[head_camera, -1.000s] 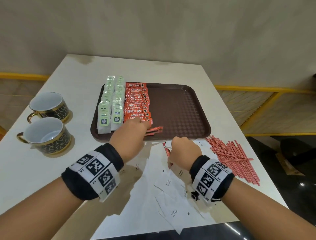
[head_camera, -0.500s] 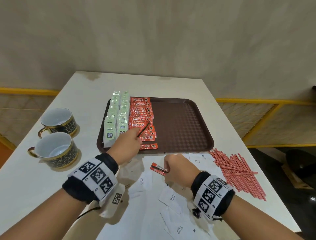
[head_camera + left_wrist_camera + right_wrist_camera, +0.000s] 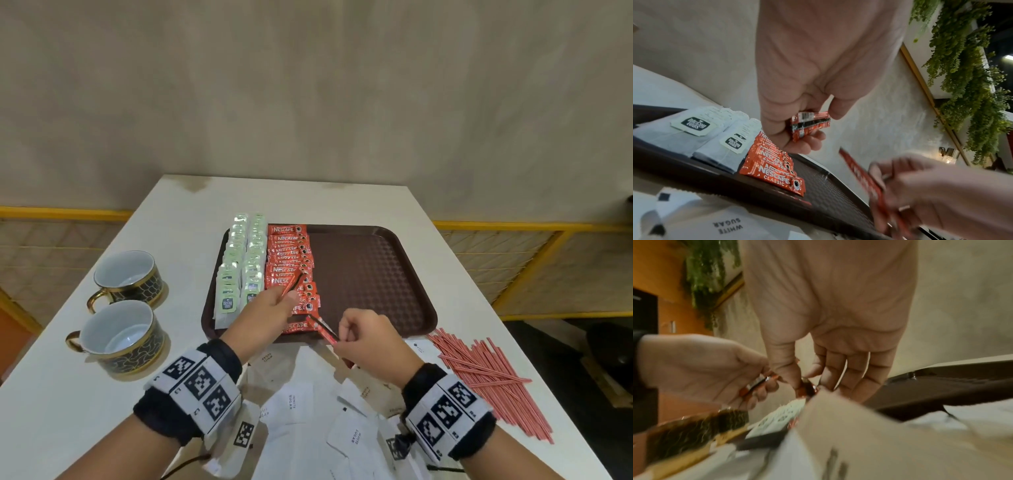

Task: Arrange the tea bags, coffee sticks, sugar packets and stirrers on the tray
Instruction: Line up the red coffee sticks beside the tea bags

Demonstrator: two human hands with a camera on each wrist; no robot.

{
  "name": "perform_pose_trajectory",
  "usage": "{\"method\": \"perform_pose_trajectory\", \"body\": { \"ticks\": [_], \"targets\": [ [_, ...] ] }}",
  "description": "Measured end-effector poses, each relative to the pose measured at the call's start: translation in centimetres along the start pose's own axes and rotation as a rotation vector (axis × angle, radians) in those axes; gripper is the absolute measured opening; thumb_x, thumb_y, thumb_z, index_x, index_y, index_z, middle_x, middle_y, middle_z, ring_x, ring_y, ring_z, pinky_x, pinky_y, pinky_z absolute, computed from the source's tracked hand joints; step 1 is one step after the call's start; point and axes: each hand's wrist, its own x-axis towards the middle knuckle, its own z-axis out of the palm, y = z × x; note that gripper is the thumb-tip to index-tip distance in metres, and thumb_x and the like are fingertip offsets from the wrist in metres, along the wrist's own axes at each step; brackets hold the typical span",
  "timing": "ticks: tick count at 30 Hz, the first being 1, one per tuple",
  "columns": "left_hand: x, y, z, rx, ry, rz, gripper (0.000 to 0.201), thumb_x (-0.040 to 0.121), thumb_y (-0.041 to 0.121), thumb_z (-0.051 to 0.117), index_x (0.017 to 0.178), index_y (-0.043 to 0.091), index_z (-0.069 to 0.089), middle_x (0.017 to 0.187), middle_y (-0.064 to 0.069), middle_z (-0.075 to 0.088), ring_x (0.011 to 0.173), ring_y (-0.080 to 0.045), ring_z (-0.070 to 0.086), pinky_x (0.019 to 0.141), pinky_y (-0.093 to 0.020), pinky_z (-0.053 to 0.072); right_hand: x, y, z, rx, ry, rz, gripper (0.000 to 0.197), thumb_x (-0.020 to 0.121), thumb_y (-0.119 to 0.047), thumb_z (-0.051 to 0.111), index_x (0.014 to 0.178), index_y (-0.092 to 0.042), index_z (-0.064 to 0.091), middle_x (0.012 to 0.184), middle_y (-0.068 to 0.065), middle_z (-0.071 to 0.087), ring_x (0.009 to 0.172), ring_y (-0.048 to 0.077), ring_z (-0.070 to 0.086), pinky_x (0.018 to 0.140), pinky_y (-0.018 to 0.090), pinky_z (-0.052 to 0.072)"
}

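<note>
On the left side of the tabletop (image 3: 61,394) I see two cups (image 3: 118,337) standing one behind the other. To their right is the brown tray (image 3: 373,274). In its left part the tea bags (image 3: 239,270) lie in two rows, and just beside them the coffee sticks (image 3: 289,260) make one overlapping row; the right part of the tray is bare. My left hand (image 3: 270,305) is above the near end of the coffee row, and its thumb and fingers pinch one coffee stick (image 3: 809,123). My right hand (image 3: 363,334) is near it, at the front edge of the tray, and it pinches another coffee stick (image 3: 322,329), which is tilted. In front of the tray, the white sugar packets (image 3: 291,401) lie scattered on the tabletop. At the far right, the red stirrers (image 3: 486,377) lie in a loose pile beside the tray.
</note>
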Motion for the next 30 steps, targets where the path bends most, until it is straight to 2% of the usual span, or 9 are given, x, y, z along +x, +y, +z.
{"method": "perform_pose_trajectory", "body": {
  "ticks": [7,9,11,15,17,20,24,28,30],
  "targets": [
    [0.3,1.3,0.3,-0.115,-0.130,-0.058,0.035,0.098,0.046,0.043,0.082,0.019,0.057,0.062,0.007,0.050,0.054,-0.006,0.048,0.062,-0.019,0.042,1.8,-1.6,-0.3,0.356,0.089,-0.051,0.018,0.076,0.000,0.076,0.087,-0.010,0.066,0.068,0.005,0.062,0.057,0.013,0.060,0.055,0.021,0.050],
    [0.4,1.4,0.2,-0.088,-0.150,-0.007,0.033,0.096,0.043,0.050,0.079,0.015,0.057,0.061,0.005,0.056,0.051,-0.006,0.053,0.057,-0.016,0.044,1.9,-1.8,-0.2,0.464,0.065,-0.039,0.015,0.075,0.002,0.077,0.085,0.001,0.066,0.068,0.013,0.061,0.058,0.016,0.061,0.056,0.023,0.051],
    [0.6,1.3,-0.1,-0.125,-0.110,0.040,0.029,0.094,0.034,0.057,0.082,0.009,0.061,0.068,-0.003,0.063,0.057,-0.010,0.060,0.061,-0.019,0.051,2.0,-2.0,-0.2,0.539,0.045,-0.033,0.018,0.074,0.001,0.080,0.085,0.006,0.066,0.070,0.021,0.063,0.058,0.020,0.062,0.057,0.027,0.054],
    [0.9,1.2,-1.0,-0.292,-0.034,0.023,0.013,0.089,0.017,0.066,0.084,0.004,0.066,0.063,-0.002,0.063,0.051,-0.006,0.056,0.060,-0.020,0.053,2.1,-2.1,-0.8,0.651,0.022,0.000,0.019,0.073,0.000,0.081,0.086,0.006,0.069,0.073,0.019,0.067,0.060,0.017,0.063,0.059,0.024,0.055],
    [1.0,0.9,-1.5,-0.355,-0.034,-0.020,0.017,0.086,0.015,0.069,0.091,0.000,0.069,0.072,-0.011,0.068,0.054,-0.009,0.059,0.062,-0.023,0.057,2.0,-2.0,-1.2,0.703,0.016,0.016,0.016,0.074,0.001,0.079,0.086,0.007,0.070,0.073,0.017,0.068,0.060,0.015,0.063,0.060,0.022,0.055],
    [1.0,0.5,-1.7,-0.421,-0.057,-0.088,0.024,0.085,0.017,0.068,0.099,-0.003,0.070,0.093,-0.024,0.071,0.070,-0.017,0.064,0.077,-0.030,0.058,2.0,-1.5,-1.4,0.750,-0.006,0.057,0.013,0.077,0.002,0.076,0.089,0.008,0.071,0.070,0.011,0.067,0.059,0.012,0.063,0.060,0.021,0.054],
    [0.9,0.3,-1.5,-0.421,-0.107,-0.158,0.025,0.093,0.021,0.059,0.106,0.001,0.067,0.084,-0.011,0.066,0.062,-0.009,0.059,0.063,-0.019,0.054,2.0,-0.9,-1.4,0.786,-0.048,0.100,0.009,0.086,0.003,0.067,0.093,0.003,0.072,0.076,0.010,0.068,0.065,0.013,0.064,0.064,0.023,0.057],
    [0.8,0.4,-1.3,-0.526,-0.134,-0.293,0.035,0.099,0.033,0.047,0.113,0.002,0.059,0.074,-0.004,0.055,0.058,-0.008,0.047,0.052,-0.018,0.043,1.7,-0.6,-1.6,0.628,0.035,-0.043,0.016,0.086,0.005,0.065,0.089,-0.006,0.076,0.086,0.007,0.075,0.082,0.017,0.069,0.081,0.028,0.058],
    [0.7,0.4,-1.4,-0.563,-0.140,-0.328,0.037,0.100,0.035,0.044,0.110,0.004,0.062,0.071,-0.002,0.055,0.057,-0.009,0.045,0.050,-0.018,0.041,1.5,-0.6,-1.6,0.640,0.064,-0.088,0.018,0.085,0.008,0.064,0.083,-0.006,0.075,0.088,0.006,0.075,0.084,0.017,0.070,0.079,0.028,0.058]
  ]
}}
